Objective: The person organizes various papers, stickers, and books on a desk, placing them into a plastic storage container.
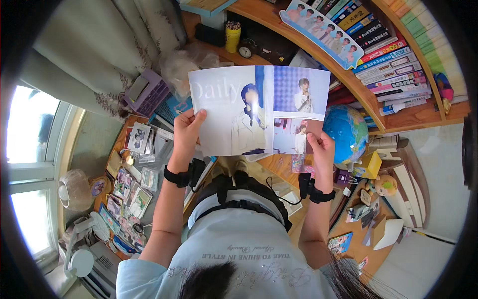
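Observation:
Spread open before me is a glossy photo booklet (pixel 220 127), held up above the desk. Its left page bears a large picture of a person in white and some pale lettering; two smaller photos fill the right page. My left hand (pixel 188 123) grips the left edge, with the thumb on the page and the fingers behind. At the lower right corner my right hand (pixel 322 144) pinches the paper the same way. Black bands with small boxes circle both wrists. Behind the booklet's right side, a blue globe (pixel 347 130) is partly hidden.
Photos and cards (pixel 127 187) cover the desk at left, near a white desk lamp (pixel 83 262) and a purple drawer box (pixel 147 93). Wooden shelves hold books (pixel 392 71) and a group-photo standee (pixel 323 33). A yellow pencil cup (pixel 232 39) and a doll (pixel 385 185) also stand around.

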`<state>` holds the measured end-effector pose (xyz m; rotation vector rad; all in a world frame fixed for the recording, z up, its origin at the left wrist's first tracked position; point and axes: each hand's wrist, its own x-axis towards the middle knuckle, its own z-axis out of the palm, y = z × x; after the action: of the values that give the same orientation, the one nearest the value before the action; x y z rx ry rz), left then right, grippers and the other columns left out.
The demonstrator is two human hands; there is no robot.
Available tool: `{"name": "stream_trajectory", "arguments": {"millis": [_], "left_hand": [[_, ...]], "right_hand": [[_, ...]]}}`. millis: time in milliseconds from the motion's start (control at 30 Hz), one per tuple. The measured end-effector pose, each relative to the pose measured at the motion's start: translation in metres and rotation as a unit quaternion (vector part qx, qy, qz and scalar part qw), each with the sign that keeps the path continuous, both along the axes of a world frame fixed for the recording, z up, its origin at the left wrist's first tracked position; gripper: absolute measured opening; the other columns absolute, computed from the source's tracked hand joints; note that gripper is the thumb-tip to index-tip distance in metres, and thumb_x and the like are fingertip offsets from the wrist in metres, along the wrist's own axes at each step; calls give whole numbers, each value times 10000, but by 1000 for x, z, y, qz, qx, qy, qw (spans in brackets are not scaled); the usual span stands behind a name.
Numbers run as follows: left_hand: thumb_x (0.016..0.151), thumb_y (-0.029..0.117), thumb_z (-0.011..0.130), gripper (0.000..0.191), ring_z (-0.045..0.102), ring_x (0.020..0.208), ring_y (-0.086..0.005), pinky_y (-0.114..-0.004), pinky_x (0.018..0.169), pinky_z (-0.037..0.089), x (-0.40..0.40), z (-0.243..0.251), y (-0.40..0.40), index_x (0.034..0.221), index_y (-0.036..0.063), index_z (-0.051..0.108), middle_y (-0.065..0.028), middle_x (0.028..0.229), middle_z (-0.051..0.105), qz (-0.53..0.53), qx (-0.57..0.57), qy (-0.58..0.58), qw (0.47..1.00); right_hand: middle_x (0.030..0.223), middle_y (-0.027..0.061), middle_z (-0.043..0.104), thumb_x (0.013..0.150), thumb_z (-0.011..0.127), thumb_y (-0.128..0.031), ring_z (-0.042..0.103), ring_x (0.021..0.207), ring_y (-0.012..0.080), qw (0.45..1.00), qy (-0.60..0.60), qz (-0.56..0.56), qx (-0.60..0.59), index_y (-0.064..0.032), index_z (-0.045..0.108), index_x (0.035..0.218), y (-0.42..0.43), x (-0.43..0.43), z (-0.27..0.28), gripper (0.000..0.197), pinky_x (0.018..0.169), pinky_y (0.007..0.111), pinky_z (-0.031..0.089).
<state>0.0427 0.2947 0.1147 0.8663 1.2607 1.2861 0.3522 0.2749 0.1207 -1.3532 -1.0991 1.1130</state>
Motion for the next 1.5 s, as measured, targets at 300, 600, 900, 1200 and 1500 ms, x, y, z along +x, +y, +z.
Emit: {"name": "stream_trajectory", "arguments": {"millis": [300, 600, 900, 1200, 1500], "left_hand": [[828, 162, 538, 193, 331, 464, 12, -171, 401, 242, -9, -14, -6, 739, -6, 563, 72, 531, 444, 57, 92, 142, 984], [835, 149, 527, 178, 365, 490, 4, -163, 432, 274, -3, 0, -6, 798, -19, 573, 57, 586, 498, 82, 91, 45, 991], [840, 144, 519, 198, 458, 567, -15, -155, 510, 352, 1, 15, -9, 879, -40, 579, 7, 698, 577, 92, 98, 46, 990], [836, 143, 525, 189, 448, 557, -8, -153, 496, 341, -8, 4, -5, 875, -31, 585, 21, 681, 569, 84, 84, 17, 993], [837, 154, 524, 210, 494, 592, -29, -160, 529, 376, -11, -1, -4, 916, -33, 578, -6, 734, 595, 87, 87, 20, 992]], "right_hand": [[756, -28, 571, 787, 576, -79, 466, 660, 20, 998, 64, 0, -2, 5, 581, 894, -7, -6, -7, 136, 595, 169, 362], [771, -18, 577, 773, 597, -91, 460, 655, 19, 997, 68, -4, 29, 14, 596, 886, -14, -9, -10, 154, 592, 169, 359], [809, -5, 579, 808, 560, -133, 475, 706, 36, 992, 120, 15, 40, 25, 591, 888, -18, -9, -5, 180, 633, 176, 367], [691, -50, 506, 830, 525, -146, 387, 631, 19, 994, 87, 3, 66, 30, 576, 791, -25, -21, 13, 187, 556, 175, 306], [600, -69, 400, 822, 517, -111, 306, 579, 17, 996, 41, -24, 69, 5, 470, 624, -25, -28, 20, 234, 501, 188, 236]]}}
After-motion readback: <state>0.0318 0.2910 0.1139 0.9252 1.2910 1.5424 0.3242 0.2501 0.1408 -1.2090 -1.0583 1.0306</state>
